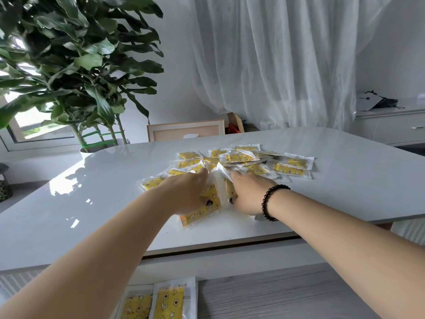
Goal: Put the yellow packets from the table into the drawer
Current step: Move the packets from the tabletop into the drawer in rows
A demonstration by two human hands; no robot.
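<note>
White curtains hang behind the counter [345,180]. Both hands, left hand [186,194] and right hand [246,194], press together around a bunch of yellow packets [207,203], probably gathering many at once; more lie scattered beyond, two already in the drawer [276,300] below.

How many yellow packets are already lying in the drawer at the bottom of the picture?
2. One packet lies at the left, and a second packet lies beside it on its right, overlapping its edge. The picture's bottom edge and the left arm may hide more.
</note>
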